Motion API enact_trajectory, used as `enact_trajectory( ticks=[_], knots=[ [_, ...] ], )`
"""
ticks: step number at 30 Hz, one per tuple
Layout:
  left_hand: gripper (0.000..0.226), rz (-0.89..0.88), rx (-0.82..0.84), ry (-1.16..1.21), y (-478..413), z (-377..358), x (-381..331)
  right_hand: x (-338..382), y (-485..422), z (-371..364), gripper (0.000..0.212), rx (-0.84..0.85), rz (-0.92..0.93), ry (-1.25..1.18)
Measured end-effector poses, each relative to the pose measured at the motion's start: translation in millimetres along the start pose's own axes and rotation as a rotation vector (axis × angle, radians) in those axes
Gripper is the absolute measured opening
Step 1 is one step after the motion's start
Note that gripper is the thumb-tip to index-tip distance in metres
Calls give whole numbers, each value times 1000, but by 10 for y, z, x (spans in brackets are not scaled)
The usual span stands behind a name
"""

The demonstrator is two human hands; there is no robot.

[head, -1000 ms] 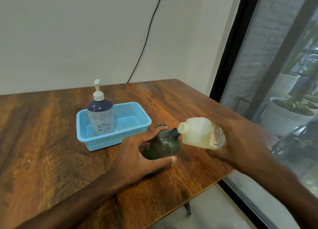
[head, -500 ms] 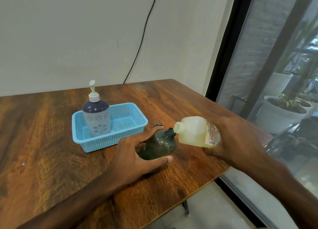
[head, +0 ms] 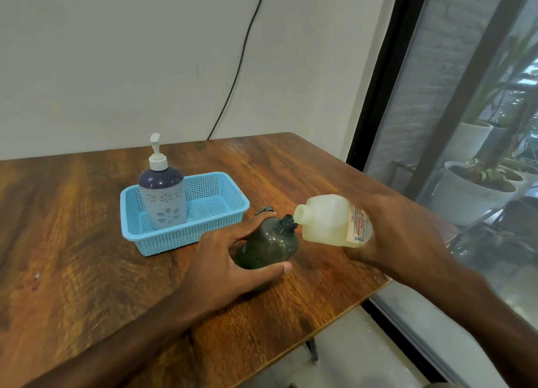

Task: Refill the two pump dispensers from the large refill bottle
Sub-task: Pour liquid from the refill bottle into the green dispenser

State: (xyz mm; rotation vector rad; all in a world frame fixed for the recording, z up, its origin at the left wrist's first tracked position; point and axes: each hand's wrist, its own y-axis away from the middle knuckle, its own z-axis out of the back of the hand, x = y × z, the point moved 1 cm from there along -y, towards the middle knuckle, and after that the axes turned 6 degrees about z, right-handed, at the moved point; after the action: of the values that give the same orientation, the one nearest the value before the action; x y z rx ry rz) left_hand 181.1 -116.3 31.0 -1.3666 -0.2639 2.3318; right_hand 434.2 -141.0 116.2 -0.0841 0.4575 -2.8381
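spillage is the main risk from here. at about ten o'clock from the pouring, the purple pump dispenser (head: 163,197) stands upright in the left end of the blue basket (head: 233,210), its pump fitted, well apart from the work. the left hand (head: 230,259) is curled round the green dispenser (head: 269,246), thumb on the near side and fingers over the far side. it holds the dispenser tilted, with its open neck toward two o'clock. the refill bottle (head: 324,221) lies nearly on its side. its mouth comes in from three o'clock and is touching or just beside that neck. the right hand (head: 390,230) is clamped round its labelled base.

the mouth looks wider than the neck, so a quick tip would likely send liquid down the green shoulder, onto the left hand and onto the counter (head: 87,271). a wet grip could let the tilted dispenser slip. the counter's edge lies near at four o'clock, so run-off could reach the floor. a small dark part (head: 263,210) sits at twelve o'clock behind the green dispenser. it may be its pump, but i cannot tell.
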Motion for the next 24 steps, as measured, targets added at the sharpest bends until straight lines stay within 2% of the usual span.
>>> enact_trajectory(
  ticks=[4,24],
  knots=[
    [78,-23,-4,-3,4,3,5,-17,-6,-6,82,-2,6,0],
    [73,14,6,-6,0,12,-13,8,-31,45,81,27,-3,33]
  ],
)
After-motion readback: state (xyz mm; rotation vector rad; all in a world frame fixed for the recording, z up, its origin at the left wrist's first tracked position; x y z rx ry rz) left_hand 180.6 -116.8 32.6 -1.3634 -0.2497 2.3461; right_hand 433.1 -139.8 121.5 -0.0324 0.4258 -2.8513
